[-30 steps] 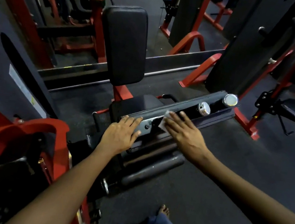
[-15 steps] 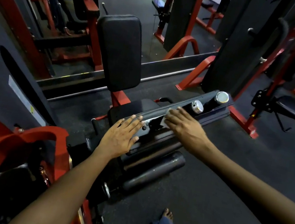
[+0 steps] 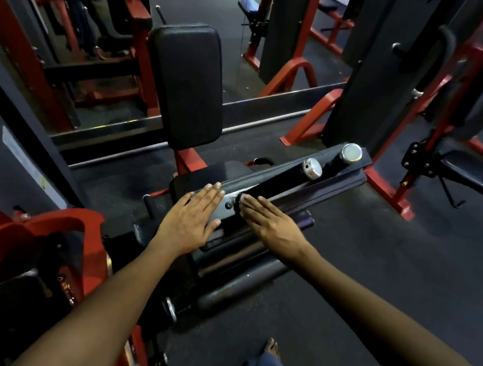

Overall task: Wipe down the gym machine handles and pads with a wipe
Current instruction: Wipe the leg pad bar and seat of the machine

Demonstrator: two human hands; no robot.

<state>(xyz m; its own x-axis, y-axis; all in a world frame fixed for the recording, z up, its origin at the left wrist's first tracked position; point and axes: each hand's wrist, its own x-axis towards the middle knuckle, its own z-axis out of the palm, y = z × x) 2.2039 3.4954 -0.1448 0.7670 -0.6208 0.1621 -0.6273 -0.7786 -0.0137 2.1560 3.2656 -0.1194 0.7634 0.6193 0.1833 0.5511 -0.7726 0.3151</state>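
White wipe point(image 3: 242, 204) barely shows under flat right hand point(image 3: 271, 226) fingers.

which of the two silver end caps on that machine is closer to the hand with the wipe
The lower-left silver cap, ending the tube the right hand wipes; the other cap sits farther up-right.

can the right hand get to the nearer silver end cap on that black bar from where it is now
Probably yes. The right hand lies flat on the black bar, and nothing stands along it before the nearer silver end cap.
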